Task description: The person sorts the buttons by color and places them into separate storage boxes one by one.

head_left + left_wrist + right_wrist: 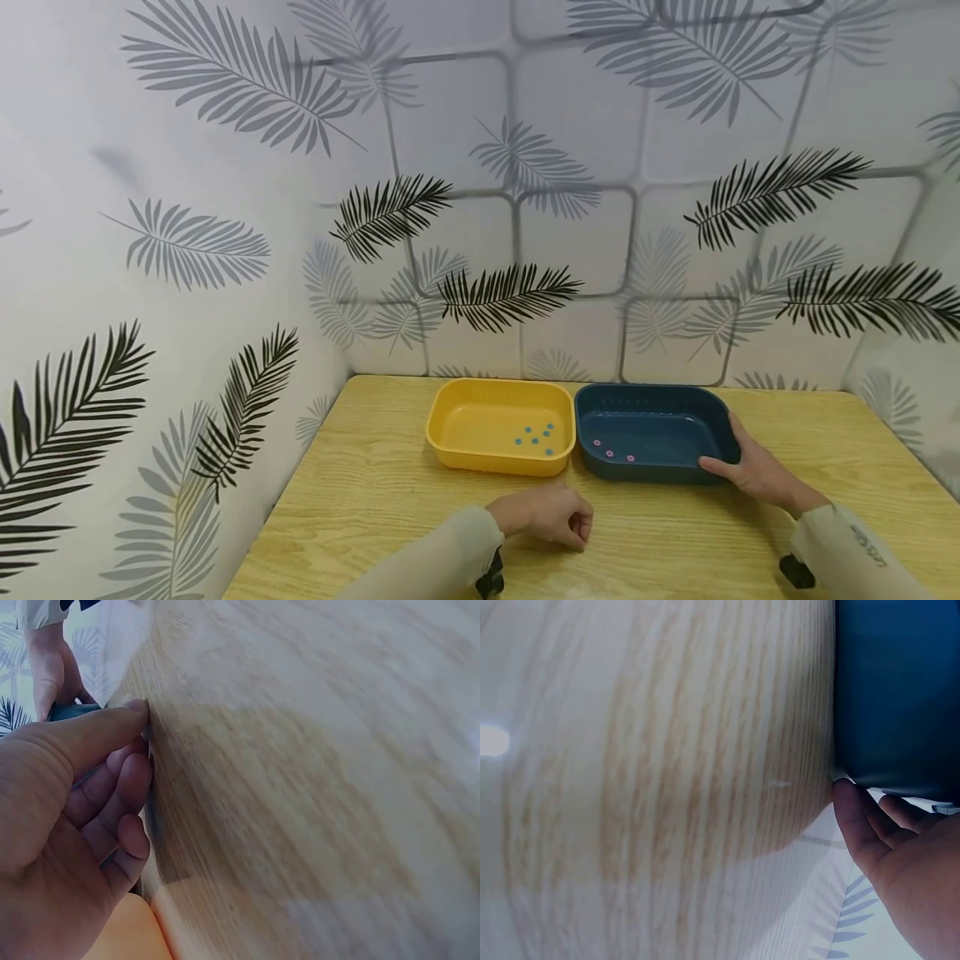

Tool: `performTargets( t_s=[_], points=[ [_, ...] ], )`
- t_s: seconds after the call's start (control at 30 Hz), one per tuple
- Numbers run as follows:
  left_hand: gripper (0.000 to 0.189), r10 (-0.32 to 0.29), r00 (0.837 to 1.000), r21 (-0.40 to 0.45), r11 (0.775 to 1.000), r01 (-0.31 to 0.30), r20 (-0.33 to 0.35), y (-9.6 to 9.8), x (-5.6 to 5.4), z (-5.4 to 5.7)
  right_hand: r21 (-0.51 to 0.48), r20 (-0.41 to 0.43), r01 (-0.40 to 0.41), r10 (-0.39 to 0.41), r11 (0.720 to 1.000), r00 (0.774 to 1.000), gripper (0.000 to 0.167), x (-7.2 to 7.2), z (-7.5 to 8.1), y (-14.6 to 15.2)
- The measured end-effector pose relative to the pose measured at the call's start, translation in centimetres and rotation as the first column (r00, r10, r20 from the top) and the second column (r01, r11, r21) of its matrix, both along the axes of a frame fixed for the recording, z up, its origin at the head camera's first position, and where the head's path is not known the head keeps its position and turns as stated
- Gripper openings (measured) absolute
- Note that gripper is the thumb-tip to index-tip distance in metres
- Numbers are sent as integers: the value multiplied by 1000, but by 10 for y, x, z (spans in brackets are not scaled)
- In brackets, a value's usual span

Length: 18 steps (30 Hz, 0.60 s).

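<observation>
My right hand (pixel 765 473) grips the right end of a dark blue plastic bin (pixel 637 472), thumb at the near wall and fingers along the right side. In the right wrist view its fingertips (pixel 849 796) meet the bin's lower corner. A few pink ring-like pieces (pixel 609 453) lie inside. Adjoining it on the left is a yellow bin (pixel 465 460) with several small blue pieces (pixel 535 441). My left hand (pixel 551 514) rests near the table in front of the bins, fingers curled in and thumb drawn toward them. I see nothing between them; the index fingertip is hidden.
Both bins stand side by side on a light wood-grain table (pixel 360 492), toward its back edge. A leaf-patterned wall covering (pixel 480 242) rises behind the table and along its left side.
</observation>
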<state>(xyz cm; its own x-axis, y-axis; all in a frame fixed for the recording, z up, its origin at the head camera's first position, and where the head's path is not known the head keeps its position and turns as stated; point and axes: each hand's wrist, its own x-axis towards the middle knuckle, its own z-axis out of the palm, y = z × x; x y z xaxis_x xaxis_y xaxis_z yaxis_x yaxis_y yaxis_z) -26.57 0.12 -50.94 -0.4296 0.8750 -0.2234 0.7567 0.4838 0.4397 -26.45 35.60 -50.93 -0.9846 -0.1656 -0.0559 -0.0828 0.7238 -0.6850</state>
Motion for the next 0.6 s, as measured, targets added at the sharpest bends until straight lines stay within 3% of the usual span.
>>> performTargets(
  t_s=[0.17, 0.37, 0.6],
  points=[
    [11, -9, 1000, 30, 1000, 8, 28, -1, -1, 0, -12, 11, -1, 1, 1000, 1000, 108, 0, 0, 0],
    [11, 32, 996, 110, 993, -41, 83, -4, -4, 7, -3, -1, 1, -1, 1000, 1000, 108, 1, 0, 0],
    [8, 41, 997, 155, 987, -51, 66, -5, -7, 16, 13, -11, 2, -2, 1000, 1000, 107, 1, 0, 0]
  ],
)
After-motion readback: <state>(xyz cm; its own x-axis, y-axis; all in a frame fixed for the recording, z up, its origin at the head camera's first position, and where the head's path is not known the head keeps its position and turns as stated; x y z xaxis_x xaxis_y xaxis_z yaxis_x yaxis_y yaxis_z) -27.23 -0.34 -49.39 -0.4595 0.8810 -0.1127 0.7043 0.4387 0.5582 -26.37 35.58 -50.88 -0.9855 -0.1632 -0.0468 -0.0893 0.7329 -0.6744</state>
